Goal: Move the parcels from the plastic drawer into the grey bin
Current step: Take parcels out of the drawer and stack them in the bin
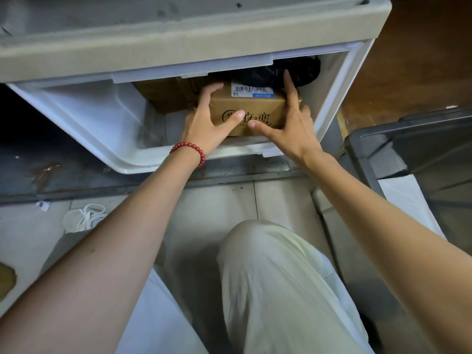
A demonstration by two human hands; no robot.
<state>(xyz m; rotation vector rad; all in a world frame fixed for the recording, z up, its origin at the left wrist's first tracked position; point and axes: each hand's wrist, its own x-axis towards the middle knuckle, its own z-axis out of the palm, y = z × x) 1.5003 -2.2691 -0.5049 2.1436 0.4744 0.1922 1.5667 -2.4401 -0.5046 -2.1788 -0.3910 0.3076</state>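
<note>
Fingers (213, 89) of the left hand (204, 123) are curling over the left side of a brown cardboard box (255, 108), and the thumb is pressing on its front. The right hand (291, 123) is gripping the right side, with one finger lying long against it. The box is sitting inside the white plastic drawer (102, 139), with a black bag (296, 70) and another brown box (163, 95) behind it. The grey bin (408, 144) is standing near the drawer, on the right.
</note>
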